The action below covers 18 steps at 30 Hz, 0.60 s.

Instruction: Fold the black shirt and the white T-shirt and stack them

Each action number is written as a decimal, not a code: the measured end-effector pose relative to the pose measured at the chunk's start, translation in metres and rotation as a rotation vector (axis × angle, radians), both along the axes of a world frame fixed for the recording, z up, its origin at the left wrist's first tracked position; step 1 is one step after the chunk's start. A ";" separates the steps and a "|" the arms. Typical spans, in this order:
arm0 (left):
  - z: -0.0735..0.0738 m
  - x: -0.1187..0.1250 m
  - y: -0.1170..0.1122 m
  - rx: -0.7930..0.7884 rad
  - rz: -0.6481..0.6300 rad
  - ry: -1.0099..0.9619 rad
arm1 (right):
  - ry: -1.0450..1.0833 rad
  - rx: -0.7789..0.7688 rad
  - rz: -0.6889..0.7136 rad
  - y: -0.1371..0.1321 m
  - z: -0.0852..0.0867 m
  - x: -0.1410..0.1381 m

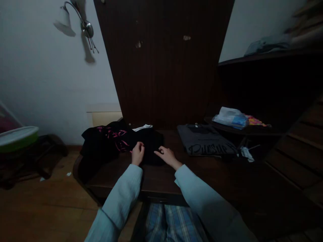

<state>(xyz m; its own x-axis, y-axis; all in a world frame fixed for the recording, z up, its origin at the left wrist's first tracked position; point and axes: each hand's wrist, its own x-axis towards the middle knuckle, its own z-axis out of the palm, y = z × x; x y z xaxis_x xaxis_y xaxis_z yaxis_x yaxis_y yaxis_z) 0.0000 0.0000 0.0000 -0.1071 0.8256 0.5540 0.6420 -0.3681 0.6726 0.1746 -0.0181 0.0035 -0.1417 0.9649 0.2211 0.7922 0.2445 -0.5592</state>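
A black T-shirt with pink lettering lies bunched on the dark wooden bench top, its left part spread toward the bench's end. My left hand has its fingers curled on the cloth, seemingly pinching it. At the shirt's right part, my right hand rests with thumb and forefinger bent but apart; no cloth shows between them. Right of my hands lies a folded dark grey T-shirt with black lettering. A bit of white cloth shows behind the black shirt.
Behind the bench stands a tall dark wooden panel. On the right, a corner shelf holds a plastic packet. A crumpled white wrapper lies below it. At left are a wall lamp and a green-rimmed round object.
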 end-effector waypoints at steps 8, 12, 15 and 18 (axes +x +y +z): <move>0.002 -0.021 0.006 0.258 0.429 -0.193 | 0.073 -0.028 0.272 -0.075 -0.010 0.037; 0.001 -0.026 0.005 0.362 0.516 -0.179 | 0.127 -0.042 0.259 -0.113 -0.013 0.077; 0.004 -0.024 -0.004 0.382 0.506 -0.039 | 0.185 -0.026 0.176 -0.127 -0.016 0.104; 0.009 -0.018 -0.017 0.351 0.420 0.216 | 0.231 0.001 0.077 -0.128 -0.018 0.117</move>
